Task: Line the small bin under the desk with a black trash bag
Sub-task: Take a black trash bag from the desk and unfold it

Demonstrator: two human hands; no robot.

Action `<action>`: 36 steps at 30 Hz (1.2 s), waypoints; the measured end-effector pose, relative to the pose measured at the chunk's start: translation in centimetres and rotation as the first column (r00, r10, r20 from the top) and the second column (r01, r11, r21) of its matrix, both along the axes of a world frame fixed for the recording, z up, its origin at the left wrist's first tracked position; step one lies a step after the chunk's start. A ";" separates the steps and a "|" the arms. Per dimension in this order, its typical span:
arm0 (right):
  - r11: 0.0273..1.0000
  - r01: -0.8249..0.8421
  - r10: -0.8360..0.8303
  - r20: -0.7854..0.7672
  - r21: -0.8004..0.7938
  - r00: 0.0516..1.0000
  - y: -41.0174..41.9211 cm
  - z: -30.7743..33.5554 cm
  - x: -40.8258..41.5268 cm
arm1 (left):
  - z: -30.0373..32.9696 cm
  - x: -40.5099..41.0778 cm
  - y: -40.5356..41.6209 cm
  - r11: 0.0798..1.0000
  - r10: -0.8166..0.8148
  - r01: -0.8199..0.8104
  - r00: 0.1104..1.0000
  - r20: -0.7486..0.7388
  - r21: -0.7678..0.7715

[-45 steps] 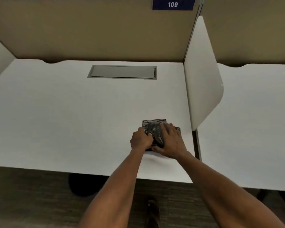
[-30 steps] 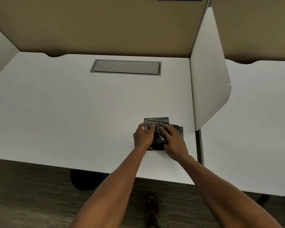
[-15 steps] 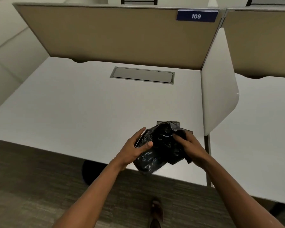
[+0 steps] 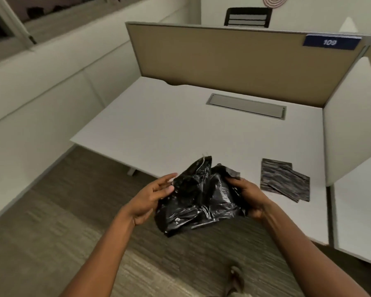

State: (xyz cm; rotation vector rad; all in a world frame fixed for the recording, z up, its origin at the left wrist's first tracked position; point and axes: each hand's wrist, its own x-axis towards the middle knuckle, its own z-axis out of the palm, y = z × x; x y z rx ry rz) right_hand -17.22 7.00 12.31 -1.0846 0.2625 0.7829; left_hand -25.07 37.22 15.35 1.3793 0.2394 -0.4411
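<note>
A crumpled, partly unfolded black trash bag (image 4: 201, 198) hangs in the air just in front of the white desk (image 4: 169, 129). My left hand (image 4: 152, 198) grips its left side with thumb and fingers, and my right hand (image 4: 247, 196) holds its right side. A small stack of folded black bags (image 4: 284, 180) lies flat on the desk near its front right corner. The small bin is not in view.
A tan partition with a blue "109" label (image 4: 330, 42) backs the desk, and a white side divider (image 4: 349, 129) stands at its right. A grey cable hatch (image 4: 246, 106) sits in the desktop. Carpet floor lies below, with my foot (image 4: 236, 279) on it. A low white wall runs along the left.
Both hands lifted one bag off the folded stack, pulled it back off the desk edge and spread it open. The view swung left and back, away from the desk.
</note>
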 end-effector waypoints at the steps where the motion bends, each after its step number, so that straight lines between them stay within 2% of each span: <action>1: 0.999 -0.023 0.023 -0.018 0.026 1.000 1.9 0.1 -1.2 | 0.1 -1.5 1.5 0.996 0.028 -0.032 0.999 0.040 0.085; 5: 0.992 -0.122 0.123 -0.003 0.042 0.992 9.9 0.1 -5.9 | 1.1 -8.2 5.3 0.967 -0.086 0.057 0.990 0.111 0.247; 6: 0.982 -0.174 0.174 0.011 0.069 0.985 11.7 0.3 -7.1 | 0.6 -9.5 5.9 0.956 -0.064 0.027 0.991 0.118 0.294; 8: 0.956 -0.272 0.269 0.039 0.109 0.962 14.8 0.9 -9.1 | -0.7 -11.5 7.0 0.945 0.096 -0.125 0.989 0.110 0.301; 10: 0.948 -0.300 0.296 0.050 0.109 0.954 17.3 1.4 -10.5 | -2.0 -13.4 8.5 0.940 0.274 -0.275 0.961 0.037 0.203; 13: 0.979 -0.195 0.194 0.023 0.065 0.981 19.7 0.9 -11.6 | -3.2 -17.0 11.5 0.877 0.468 -0.463 0.884 -0.013 0.128; 16: 0.997 -0.029 0.035 -0.096 0.068 0.995 20.3 -0.9 -12.2 | -2.9 -21.0 15.8 0.748 0.664 -0.663 0.748 -0.011 0.022; 19: 0.992 0.092 -0.070 -0.247 0.082 0.967 19.5 -3.3 -12.9 | -1.9 -24.6 20.6 0.594 0.791 -0.781 0.611 -0.034 -0.193; 21: 0.994 0.107 -0.104 -0.297 -0.006 0.949 18.8 -5.5 -13.6 | -1.8 -26.6 23.4 0.517 0.834 -0.799 0.551 -0.033 -0.307; 23: 0.988 0.054 -0.094 -0.297 -0.141 0.950 18.0 -7.7 -14.4 | -1.8 -28.1 25.3 0.478 0.853 -0.797 0.522 -0.023 -0.369; 26: 0.914 -0.068 -0.004 -0.176 -0.401 0.984 17.7 -9.1 -15.3 | -1.8 -28.4 25.7 0.553 0.822 -0.773 0.567 0.054 -0.313; 28: 0.814 -0.055 0.112 0.063 -0.579 0.992 18.1 -8.7 -15.6 | -1.9 -27.8 24.2 0.637 0.769 -0.738 0.628 0.120 -0.222; 30: 0.766 0.021 0.281 0.364 -0.642 0.888 19.1 -6.6 -15.7 | -1.9 -26.6 21.9 0.727 0.687 -0.672 0.707 0.169 -0.140; 32: 0.824 -0.084 0.440 0.540 -0.560 0.718 20.6 -3.6 -16.2 | -1.8 -25.4 19.5 0.806 0.590 -0.585 0.784 0.191 -0.088; 34: 0.800 -0.256 0.585 0.611 -0.542 0.533 22.4 -1.1 -16.9 | -1.4 -24.0 17.6 0.868 0.497 -0.491 0.849 0.178 -0.080; 36: 0.713 -0.356 0.701 0.612 -0.604 0.366 24.1 0.2 -17.2 | -0.6 -22.6 16.3 0.911 0.413 -0.406 0.892 0.183 -0.077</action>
